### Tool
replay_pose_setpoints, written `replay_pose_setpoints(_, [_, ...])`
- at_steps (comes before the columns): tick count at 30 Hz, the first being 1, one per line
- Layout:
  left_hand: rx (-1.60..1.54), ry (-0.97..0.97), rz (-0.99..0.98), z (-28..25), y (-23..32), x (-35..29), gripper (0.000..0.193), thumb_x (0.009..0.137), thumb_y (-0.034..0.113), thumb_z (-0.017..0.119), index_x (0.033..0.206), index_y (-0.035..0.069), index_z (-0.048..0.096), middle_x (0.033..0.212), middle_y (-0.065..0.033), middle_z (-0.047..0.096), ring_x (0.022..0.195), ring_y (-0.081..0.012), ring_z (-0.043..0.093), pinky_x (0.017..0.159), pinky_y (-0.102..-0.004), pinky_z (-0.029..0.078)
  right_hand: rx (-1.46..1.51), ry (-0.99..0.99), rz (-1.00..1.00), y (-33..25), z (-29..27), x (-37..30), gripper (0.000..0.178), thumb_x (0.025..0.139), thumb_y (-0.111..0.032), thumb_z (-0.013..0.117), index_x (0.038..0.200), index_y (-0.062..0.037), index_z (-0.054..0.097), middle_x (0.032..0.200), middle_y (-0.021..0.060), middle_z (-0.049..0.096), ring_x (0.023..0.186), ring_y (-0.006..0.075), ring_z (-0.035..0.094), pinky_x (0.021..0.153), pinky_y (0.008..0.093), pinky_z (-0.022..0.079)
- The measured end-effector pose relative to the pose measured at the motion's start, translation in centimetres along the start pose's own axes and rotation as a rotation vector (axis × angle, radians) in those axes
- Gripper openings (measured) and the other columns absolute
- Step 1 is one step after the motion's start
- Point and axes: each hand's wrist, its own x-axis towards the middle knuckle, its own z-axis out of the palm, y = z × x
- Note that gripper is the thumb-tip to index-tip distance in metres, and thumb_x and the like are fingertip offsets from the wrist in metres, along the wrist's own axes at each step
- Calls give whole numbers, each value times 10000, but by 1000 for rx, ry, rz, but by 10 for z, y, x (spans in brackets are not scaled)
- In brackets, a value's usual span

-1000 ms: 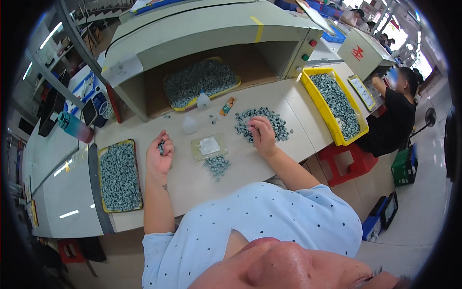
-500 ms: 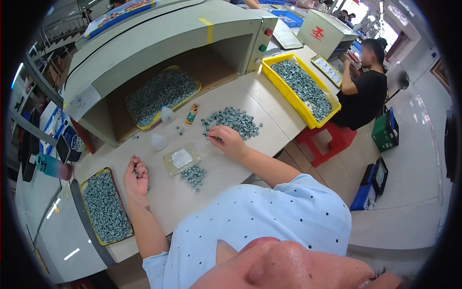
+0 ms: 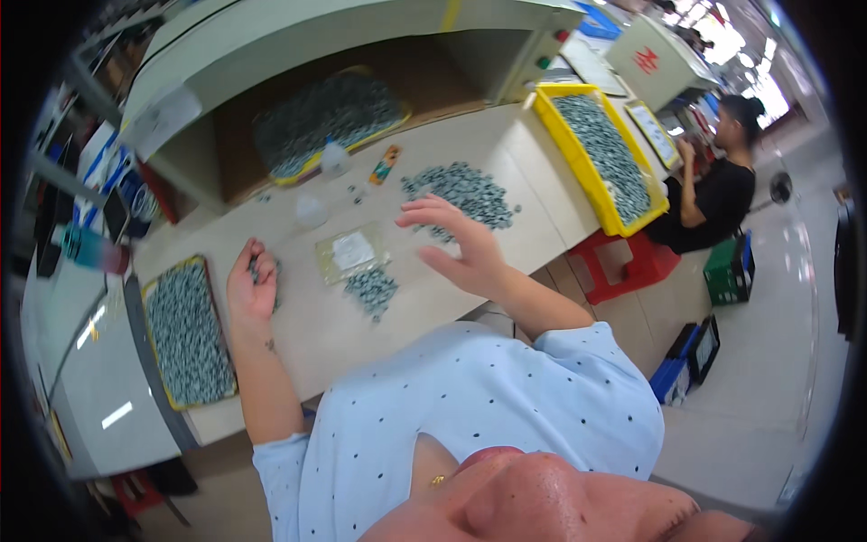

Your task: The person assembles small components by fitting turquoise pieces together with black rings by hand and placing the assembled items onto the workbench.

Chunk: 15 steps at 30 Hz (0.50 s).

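My left hand (image 3: 252, 287) is curled, palm up, around several small shiny grey-green pieces, too small to name their kind. It hovers beside a shallow yellow-rimmed tray (image 3: 200, 262) heaped with like pieces. My right hand (image 3: 462, 246) is open, its fingers apart and nothing visible in them. It is at the near-left edge of a loose pile of the pieces (image 3: 470, 191). Between my hands lies a clear flat plastic bag (image 3: 375, 249) with a white label (image 3: 352, 247). A smaller heap of pieces (image 3: 372, 291) touches its near side.
Behind, a grey hooded box (image 3: 379, 32) shelters another full tray (image 3: 396, 119). Two small squeeze bottles (image 3: 312, 212) and an orange-green packet (image 3: 386, 165) stand or lie before it. A deep yellow bin (image 3: 596, 191) is far right, near a seated co-worker (image 3: 718, 185). A bottle (image 3: 90, 250) stands left.
My right hand has gone from pinched fingers at the pile's edge to open, spread fingers. My left hand stays curled round its pieces. The whole view has shifted slightly.
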Motion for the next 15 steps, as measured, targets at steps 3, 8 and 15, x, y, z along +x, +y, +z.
replay_pose_setpoints(3, [19,62,0,3,5,2,51,907,23,462,949,-5,461,778,-34,454,587,-94,332,449,-203,263,1000,-243,-23,-65,3,17,600,905,-415,490,1378,-102,295,1251,308,446,1206,443,388,1010,524,282])
replay_pose_setpoints(8, [-30,102,10,-12,16,7,59,902,20,468,957,-1,460,776,-35,452,595,-98,336,453,-201,266,1374,-760,-478,-112,22,44,1154,729,-727,495,1409,51,-19,1429,338,90,1314,527,-43,993,644,-29])
replay_pose_setpoints(15, [-50,85,83,-19,25,10,67,899,16,468,959,-8,451,772,-42,449,599,-103,335,453,-201,265,1272,-680,-162,-151,8,29,728,876,-592,346,1452,-228,90,1267,468,253,1176,681,124,903,684,-197])
